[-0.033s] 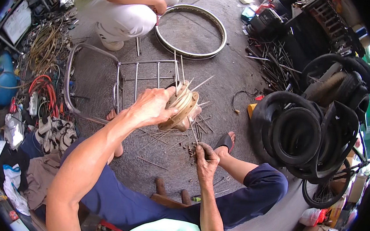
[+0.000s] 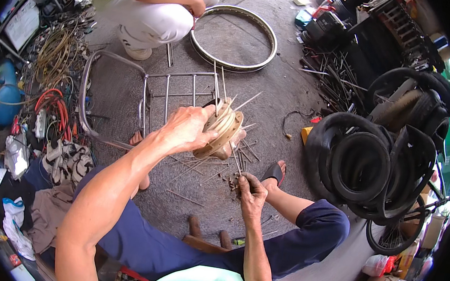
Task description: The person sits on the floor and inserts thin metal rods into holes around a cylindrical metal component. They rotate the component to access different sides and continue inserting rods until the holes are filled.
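Almost nothing moved; left hand (image 2: 187,129) grip clasping hub (image 2: 226,127), right hand (image 2: 252,195) pinching spoke (image 2: 237,163); rack (image 2: 85,88), rim (image 2: 235,67) beyond.

R of our L hand (image 2: 183,129), we've floor (image 2: 273,107) to pass b4 the tyres (image 2: 320,159); rack (image 2: 144,96) blocks ahead-L, hub spokes (image 2: 249,101) jut ahead, loose spokes (image 2: 185,198) litter below.

Wheel hub (image 2: 229,134), partly covered by the left hand (image 2: 186,128); crouching person (image 2: 152,19), cut off above; floor bits (image 2: 234,184), too small to identify.
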Tool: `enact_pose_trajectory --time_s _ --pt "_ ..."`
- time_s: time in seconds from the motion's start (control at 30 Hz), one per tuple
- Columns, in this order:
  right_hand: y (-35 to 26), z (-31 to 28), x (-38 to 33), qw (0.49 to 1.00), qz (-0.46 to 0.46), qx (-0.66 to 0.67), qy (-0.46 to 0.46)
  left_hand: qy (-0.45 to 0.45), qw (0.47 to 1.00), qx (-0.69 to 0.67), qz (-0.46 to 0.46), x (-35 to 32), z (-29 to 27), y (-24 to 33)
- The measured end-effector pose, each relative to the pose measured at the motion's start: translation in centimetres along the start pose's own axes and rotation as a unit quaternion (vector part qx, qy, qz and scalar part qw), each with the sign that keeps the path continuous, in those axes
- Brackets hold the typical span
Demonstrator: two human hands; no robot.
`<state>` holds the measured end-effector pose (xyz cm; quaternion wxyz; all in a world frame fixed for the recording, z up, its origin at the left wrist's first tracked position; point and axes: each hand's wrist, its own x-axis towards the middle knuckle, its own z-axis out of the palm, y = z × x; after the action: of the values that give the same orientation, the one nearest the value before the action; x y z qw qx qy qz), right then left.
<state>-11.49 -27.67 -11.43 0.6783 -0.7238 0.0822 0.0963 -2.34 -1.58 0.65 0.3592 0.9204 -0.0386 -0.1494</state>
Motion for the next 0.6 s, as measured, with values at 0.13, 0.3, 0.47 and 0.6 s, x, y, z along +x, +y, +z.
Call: enact_pose_trajectory --time_s 0.13,0.3,0.47,0.6 --pt "-0.2 -1.7 2.5 0.983 0.102 0.102 -0.110 0.048 0.998 0.018 0.047 0.1 0.8 -1.2" --pt "-1.8 -0.5 4.0 0.994 0.019 0.028 -0.107 0.020 1.000 0.014 0.017 0.0 0.5 -0.7" --pt "-2.7 1.5 5.2 0.987 0.028 0.067 -0.145 0.013 1.000 0.009 0.014 0.2 0.4 -0.9" --pt "-1.9 2.9 4.3 0.983 0.150 0.107 -0.002 0.029 0.999 -0.011 0.026 0.2 0.6 -1.1"
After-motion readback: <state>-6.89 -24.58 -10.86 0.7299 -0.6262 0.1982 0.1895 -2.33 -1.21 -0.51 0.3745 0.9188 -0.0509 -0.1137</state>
